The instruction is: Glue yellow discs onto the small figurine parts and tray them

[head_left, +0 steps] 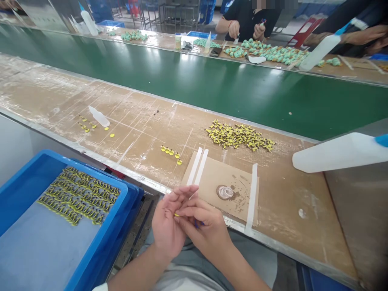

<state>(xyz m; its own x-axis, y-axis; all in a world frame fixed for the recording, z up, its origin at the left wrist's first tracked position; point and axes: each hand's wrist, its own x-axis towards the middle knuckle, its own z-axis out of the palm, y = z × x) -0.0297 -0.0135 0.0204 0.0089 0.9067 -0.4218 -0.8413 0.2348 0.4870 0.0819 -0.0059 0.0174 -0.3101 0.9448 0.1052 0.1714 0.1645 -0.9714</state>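
My left hand [169,222] is held palm up in front of my lap, its fingers stretched out and slightly curved. Against its palm, my right hand [207,224] pinches a small yellow piece [176,215], mostly hidden by the fingertips. A bit of blue shows beneath the right hand; I cannot make out what it is. Just beyond the hands lies a cardboard sheet [212,167] taped to the bench, with a whitish wet blob [225,192] on it. Several yellow discs with dark figures [171,152] stand in a short row farther off.
A heap of small yellow-and-dark parts [239,135] lies behind the cardboard. At left, a blue tray [121,194] holds rows of similar pieces. White bottles [336,151] stick out at right; a small one [99,116] lies left. Across the green belt [182,72], people handle mint-green parts [273,52].
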